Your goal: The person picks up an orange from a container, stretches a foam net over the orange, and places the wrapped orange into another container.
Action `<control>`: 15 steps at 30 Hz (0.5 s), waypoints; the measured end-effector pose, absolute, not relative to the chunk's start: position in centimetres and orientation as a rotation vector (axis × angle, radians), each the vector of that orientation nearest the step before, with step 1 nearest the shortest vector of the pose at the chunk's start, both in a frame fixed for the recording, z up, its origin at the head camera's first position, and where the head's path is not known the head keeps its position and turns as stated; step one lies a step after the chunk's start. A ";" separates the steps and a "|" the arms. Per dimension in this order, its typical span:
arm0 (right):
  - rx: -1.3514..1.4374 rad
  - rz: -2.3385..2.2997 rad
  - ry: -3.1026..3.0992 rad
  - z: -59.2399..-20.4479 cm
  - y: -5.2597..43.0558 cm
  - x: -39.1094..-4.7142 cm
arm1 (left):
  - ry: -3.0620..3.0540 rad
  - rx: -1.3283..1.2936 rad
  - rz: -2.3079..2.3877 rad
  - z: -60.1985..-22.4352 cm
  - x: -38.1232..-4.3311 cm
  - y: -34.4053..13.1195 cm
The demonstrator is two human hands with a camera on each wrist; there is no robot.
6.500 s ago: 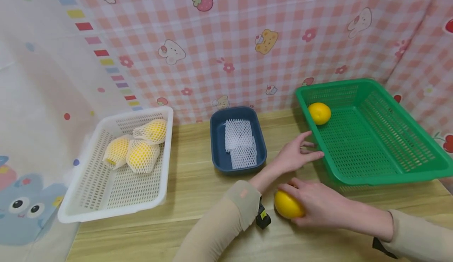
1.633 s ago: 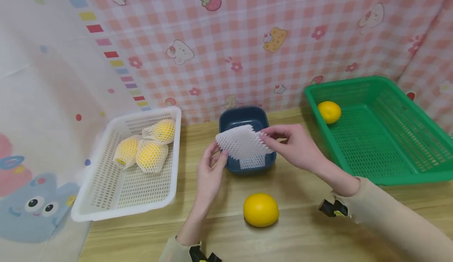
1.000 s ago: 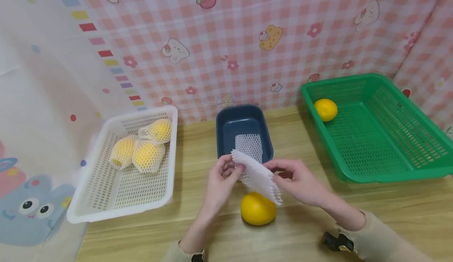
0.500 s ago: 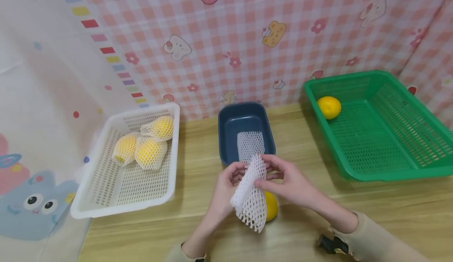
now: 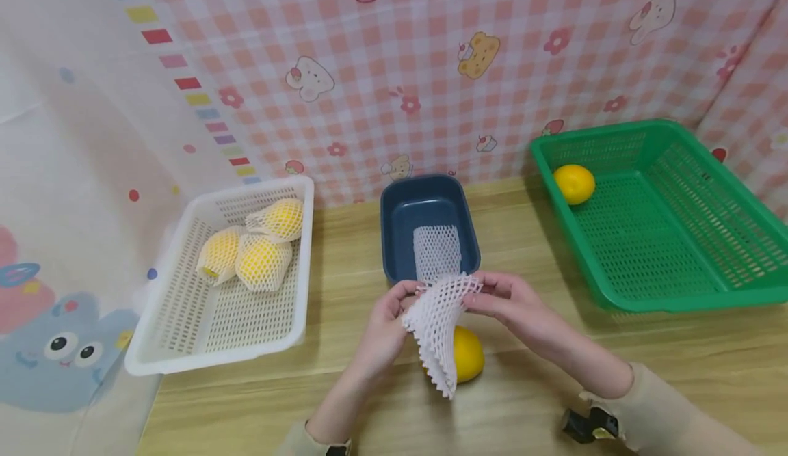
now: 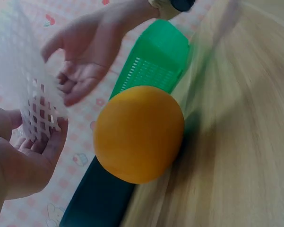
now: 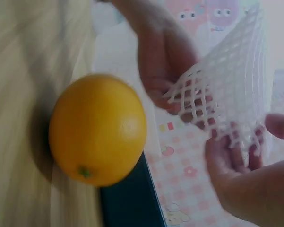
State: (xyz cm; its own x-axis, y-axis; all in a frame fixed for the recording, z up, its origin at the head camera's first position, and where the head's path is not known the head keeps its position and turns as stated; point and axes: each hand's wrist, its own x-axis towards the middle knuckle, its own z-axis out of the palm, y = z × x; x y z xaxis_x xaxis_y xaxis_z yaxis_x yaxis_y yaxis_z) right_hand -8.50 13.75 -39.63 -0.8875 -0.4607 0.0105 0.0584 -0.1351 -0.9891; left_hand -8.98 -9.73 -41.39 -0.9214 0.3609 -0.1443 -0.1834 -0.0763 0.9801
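Note:
Both hands hold a white foam fruit net above an orange on the wooden table. My left hand grips its left side; the thumb and fingers of my right hand pinch its upper right edge. The net's toothed end hangs down and partly covers the orange in the head view. Both wrist views show the whole orange apart from the net and hands. A second foam net lies in the dark blue tray behind the hands.
At left, a white basket holds three netted yellow-orange fruits. At right stands a green basket with one bare orange in its far left corner. A checked curtain hangs behind the table.
The orange has gone from my right hand to the table before the tray. One foam net has left the tray, been brought towards me, and turned so its end hangs down.

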 end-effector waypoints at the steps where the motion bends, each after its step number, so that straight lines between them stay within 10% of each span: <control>1: -0.443 -2.133 1.706 -39.7 13.9 -8.6 | 1.853 0.192 2.055 -41.4 -8.9 -9.7; 15: -0.355 -1.712 2.121 -39.9 14.7 -6.7 | 2.101 0.186 1.712 -41.2 -7.5 -11.0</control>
